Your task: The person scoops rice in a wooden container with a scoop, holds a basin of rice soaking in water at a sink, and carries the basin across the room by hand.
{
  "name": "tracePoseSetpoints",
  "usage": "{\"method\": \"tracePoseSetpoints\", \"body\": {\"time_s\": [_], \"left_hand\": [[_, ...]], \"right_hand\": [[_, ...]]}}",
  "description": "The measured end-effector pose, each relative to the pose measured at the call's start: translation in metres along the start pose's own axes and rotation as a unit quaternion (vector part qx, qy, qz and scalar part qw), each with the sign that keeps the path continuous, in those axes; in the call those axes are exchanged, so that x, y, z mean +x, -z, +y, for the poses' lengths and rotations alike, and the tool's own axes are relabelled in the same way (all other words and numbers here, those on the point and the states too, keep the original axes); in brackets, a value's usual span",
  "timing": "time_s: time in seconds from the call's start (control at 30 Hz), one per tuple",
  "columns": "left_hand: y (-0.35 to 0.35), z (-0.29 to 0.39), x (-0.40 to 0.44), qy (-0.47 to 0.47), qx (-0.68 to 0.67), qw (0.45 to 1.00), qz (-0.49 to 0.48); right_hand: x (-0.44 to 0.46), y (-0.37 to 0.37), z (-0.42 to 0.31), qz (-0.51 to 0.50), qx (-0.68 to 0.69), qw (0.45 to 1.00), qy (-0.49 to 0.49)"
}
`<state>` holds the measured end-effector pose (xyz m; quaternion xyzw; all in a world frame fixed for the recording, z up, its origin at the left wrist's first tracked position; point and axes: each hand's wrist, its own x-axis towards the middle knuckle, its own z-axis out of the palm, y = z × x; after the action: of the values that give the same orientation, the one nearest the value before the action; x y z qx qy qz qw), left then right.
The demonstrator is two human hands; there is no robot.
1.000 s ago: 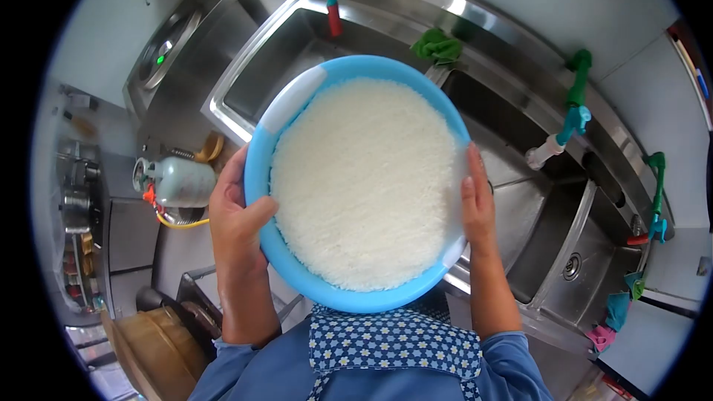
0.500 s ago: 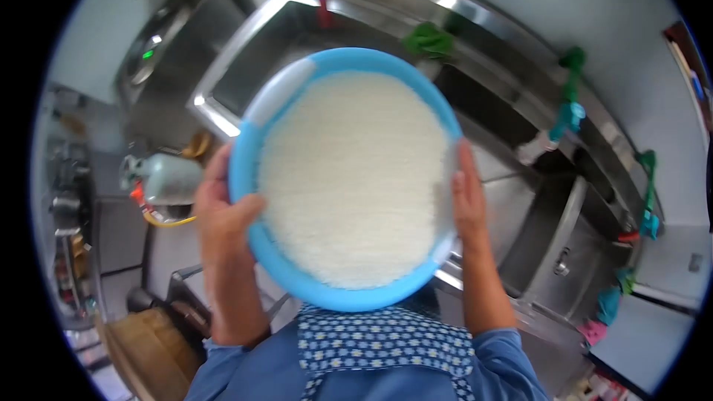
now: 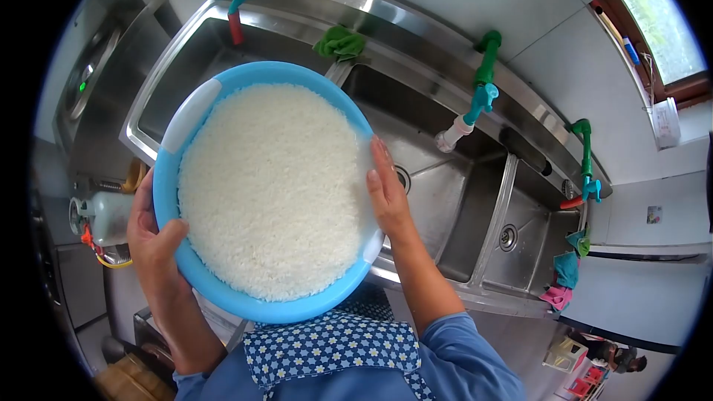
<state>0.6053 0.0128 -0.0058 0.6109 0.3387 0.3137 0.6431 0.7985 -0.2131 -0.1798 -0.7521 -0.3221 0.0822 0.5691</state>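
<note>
A round blue basin [image 3: 260, 310] with pale handle patches is held up in front of my apron. White rice [image 3: 271, 193] fills it nearly to the rim. My left hand [image 3: 154, 234] grips the left side, its thumb over the rim and the other fingers hidden behind. At the right side my right hand [image 3: 386, 191] clasps the basin, thumb and a finger showing against the wall. The basin hangs in front of the sinks, covering part of the left one.
A steel sink [image 3: 416, 178] with several bowls runs behind the basin. Green pipes carry taps [image 3: 481, 100] over it. A green cloth [image 3: 340, 43] lies on a divider. At left stands a gas cylinder [image 3: 111, 217]. Colored cloths [image 3: 566, 271] hang at the right end; a person [image 3: 616, 356] is far off.
My view has turned toward the right, showing more of the sinks and a window. The basin, still in both hands, now appears farther left in view. The grip looks the same.
</note>
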Motion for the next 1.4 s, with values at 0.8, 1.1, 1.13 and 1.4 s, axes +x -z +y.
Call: {"method": "tracePoseSetpoints", "body": {"time_s": [0.8,1.1,1.13,1.4], "left_hand": [[-0.003,0.002,-0.003,0.003,0.0,1.0,0.003],[0.001,0.0,-0.001,0.004,-0.013,1.0,-0.016],[0.001,0.0,-0.001,0.003,-0.011,1.0,-0.015],[0.006,-0.004,0.001,0.017,-0.003,1.0,-0.009]], "right_hand": [[-0.002,-0.001,0.006,0.011,-0.009,1.0,0.008],[-0.002,-0.001,0.004,0.016,0.004,1.0,0.007],[-0.002,-0.001,0.003,0.015,0.003,1.0,0.005],[-0.005,0.001,0.005,0.009,-0.04,0.999,-0.008]]}}
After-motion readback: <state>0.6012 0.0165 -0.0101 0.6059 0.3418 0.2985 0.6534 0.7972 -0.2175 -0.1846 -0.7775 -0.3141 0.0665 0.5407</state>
